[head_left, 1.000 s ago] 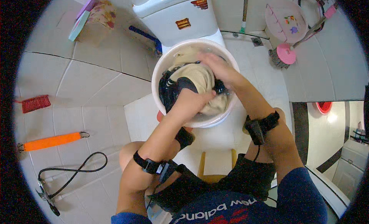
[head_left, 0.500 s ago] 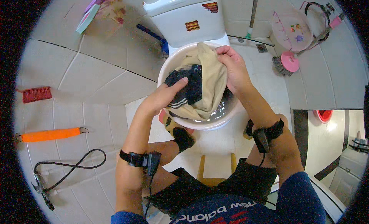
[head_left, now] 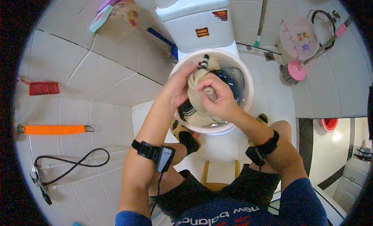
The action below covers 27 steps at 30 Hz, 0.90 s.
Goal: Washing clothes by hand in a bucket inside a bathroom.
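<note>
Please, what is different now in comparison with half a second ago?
The left hand moved away from the person, along the left side of the tub. The right hand moved left and nearer the person; it still grips the beige cloth, now more bunched. The tub and toilet stayed in place.

Head-worn fisheye view, facing down, near

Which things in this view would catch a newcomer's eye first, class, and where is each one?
First, probably, the round white basin of water in front of the toilet, where the right hand grips a bunched beige cloth and the left hand rests against it. Next, perhaps, the bright orange strip on the left wall, and the pink-topped brush to the basin's right.
</note>
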### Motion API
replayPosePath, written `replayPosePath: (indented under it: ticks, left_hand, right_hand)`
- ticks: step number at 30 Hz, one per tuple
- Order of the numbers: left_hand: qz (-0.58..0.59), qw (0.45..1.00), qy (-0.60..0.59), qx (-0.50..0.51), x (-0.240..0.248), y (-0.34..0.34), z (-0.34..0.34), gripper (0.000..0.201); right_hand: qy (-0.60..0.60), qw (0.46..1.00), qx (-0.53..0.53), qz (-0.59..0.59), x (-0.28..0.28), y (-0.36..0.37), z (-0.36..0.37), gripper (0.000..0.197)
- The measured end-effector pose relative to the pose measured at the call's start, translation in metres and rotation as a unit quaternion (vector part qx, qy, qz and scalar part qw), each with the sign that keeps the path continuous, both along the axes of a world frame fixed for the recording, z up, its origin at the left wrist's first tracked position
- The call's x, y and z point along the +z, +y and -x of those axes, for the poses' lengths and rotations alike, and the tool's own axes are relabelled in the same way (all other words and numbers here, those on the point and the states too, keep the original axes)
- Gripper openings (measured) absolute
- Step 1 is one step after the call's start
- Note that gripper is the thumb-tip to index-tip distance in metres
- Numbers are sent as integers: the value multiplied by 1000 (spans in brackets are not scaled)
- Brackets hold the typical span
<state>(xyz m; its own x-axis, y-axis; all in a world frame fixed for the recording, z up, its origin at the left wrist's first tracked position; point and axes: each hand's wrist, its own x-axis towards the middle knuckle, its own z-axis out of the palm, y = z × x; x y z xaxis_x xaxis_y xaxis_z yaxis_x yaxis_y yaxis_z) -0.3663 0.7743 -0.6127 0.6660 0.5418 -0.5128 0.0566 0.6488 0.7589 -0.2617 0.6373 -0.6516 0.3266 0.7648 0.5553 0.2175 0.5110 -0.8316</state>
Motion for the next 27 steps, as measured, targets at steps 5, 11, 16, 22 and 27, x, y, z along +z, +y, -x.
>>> replayPosePath:
  ticks: [5, 11, 16, 22, 27]
  left_hand:
    - [-58, 993, -44, 96, 3, -20, -15, 25]
    - [-85, 988, -91, 95, 8, -34, -15, 21]
    - [-116, 987, -78, 82, 8, -36, -14, 28]
    - [-182, 980, -38, 66, -24, -83, -25, 55]
    - [-109, 993, 21, 49, -7, -61, -30, 62]
  right_hand:
    - [156, 977, -133, 63, -21, 12, -17, 46]
    - [336, 926, -10, 171, -14, 22, -57, 52]
    - [244, 950, 15, 195, -19, 22, -46, 40]
    - [228, 961, -56, 143, -8, 15, 12, 60]
    - [188, 971, -26, 143, -4, 1, 31, 62]
